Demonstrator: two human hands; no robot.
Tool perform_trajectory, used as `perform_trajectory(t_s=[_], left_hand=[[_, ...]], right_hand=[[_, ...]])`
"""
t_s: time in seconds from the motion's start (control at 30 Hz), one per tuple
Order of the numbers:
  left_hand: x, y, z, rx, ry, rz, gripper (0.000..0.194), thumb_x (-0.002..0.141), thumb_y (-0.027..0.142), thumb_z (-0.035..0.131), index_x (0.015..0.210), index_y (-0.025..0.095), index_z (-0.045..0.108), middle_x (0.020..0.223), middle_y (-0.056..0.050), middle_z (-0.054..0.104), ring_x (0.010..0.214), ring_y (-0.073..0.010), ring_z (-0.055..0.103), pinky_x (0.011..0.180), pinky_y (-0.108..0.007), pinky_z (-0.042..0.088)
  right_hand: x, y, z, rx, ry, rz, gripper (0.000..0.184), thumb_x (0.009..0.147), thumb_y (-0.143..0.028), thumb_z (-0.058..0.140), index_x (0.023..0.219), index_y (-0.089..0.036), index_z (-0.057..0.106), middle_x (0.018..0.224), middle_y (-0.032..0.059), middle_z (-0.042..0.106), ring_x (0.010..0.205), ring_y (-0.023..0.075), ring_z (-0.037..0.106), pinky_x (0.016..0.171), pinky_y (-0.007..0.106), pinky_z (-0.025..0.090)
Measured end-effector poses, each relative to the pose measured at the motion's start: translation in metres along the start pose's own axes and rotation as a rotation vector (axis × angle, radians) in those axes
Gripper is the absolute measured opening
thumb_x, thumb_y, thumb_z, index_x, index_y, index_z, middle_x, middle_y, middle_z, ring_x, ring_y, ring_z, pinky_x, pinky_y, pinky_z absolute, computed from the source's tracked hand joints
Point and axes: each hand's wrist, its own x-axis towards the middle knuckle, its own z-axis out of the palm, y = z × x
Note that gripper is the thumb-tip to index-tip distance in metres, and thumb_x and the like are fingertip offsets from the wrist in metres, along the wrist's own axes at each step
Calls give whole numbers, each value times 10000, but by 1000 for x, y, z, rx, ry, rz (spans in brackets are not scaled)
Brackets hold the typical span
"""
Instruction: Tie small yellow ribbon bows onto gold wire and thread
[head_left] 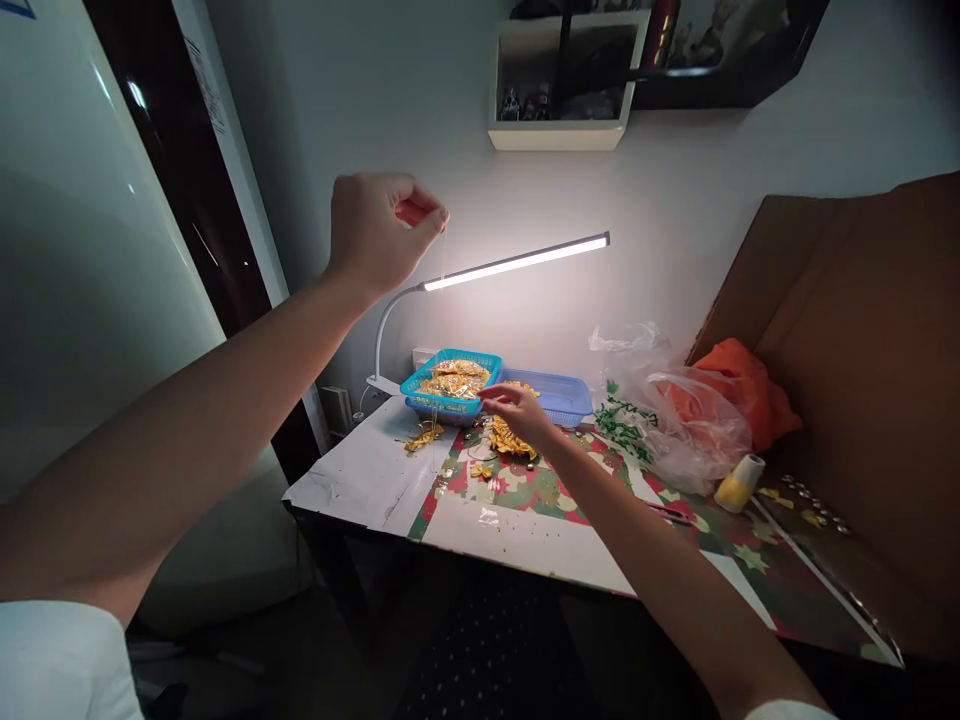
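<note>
My left hand is raised high above the table's left part, thumb and fingertips pinched on a thin clear thread. The thread hangs down past the lamp and in front of the turquoise basket; its lower end is hard to make out. My right hand is low, just right of that basket, with its fingers stretched toward the left and nothing visible between them. Yellow ribbon-like pieces lie in a heap beneath it. More yellow pieces lie on the white surface at left.
A blue basket stands behind my right hand. Lit lamp reaches over the table. To the right are green pieces, a clear plastic bag, an orange bag, a thread cone and a tall cardboard panel.
</note>
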Motion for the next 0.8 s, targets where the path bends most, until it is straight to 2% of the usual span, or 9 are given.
perform_trajectory(t_s=[0.13,0.33,0.43,0.67,0.8], left_hand=[[-5,0,0,-11,-11,15,98,809,256,681,762,205,751,744,35,777,706,-153,704,756,-297,536],[-13,1,1,-51,-20,-5,95,799,250,669,758,218,748,763,-1,781,749,-197,728,759,-309,550],[-16,0,0,-109,-40,-21,98,797,245,661,767,220,751,777,-4,783,760,-194,729,754,-299,554],[-23,-5,-3,-169,-62,-60,101,792,257,667,748,228,753,789,-14,792,771,-200,728,730,-300,559],[-25,-11,-2,-302,-94,-110,92,781,275,685,756,209,744,798,-37,791,792,-204,736,731,-300,575]], right_hand=[[23,-39,-9,63,117,-99,310,824,-396,653,1024,-173,729,943,78,732,823,168,622,697,294,475],[33,-89,0,162,118,-219,294,837,-416,659,1054,-230,727,1063,48,742,939,152,636,817,300,491],[38,-97,5,183,123,-251,251,853,-380,647,1036,-231,731,1046,38,748,933,147,639,837,307,493],[46,-98,12,193,133,-321,200,832,-367,689,978,-240,737,1019,30,748,915,150,639,865,328,498],[48,-101,17,201,145,-341,151,815,-347,709,898,-224,737,968,27,746,867,145,629,872,338,495]])
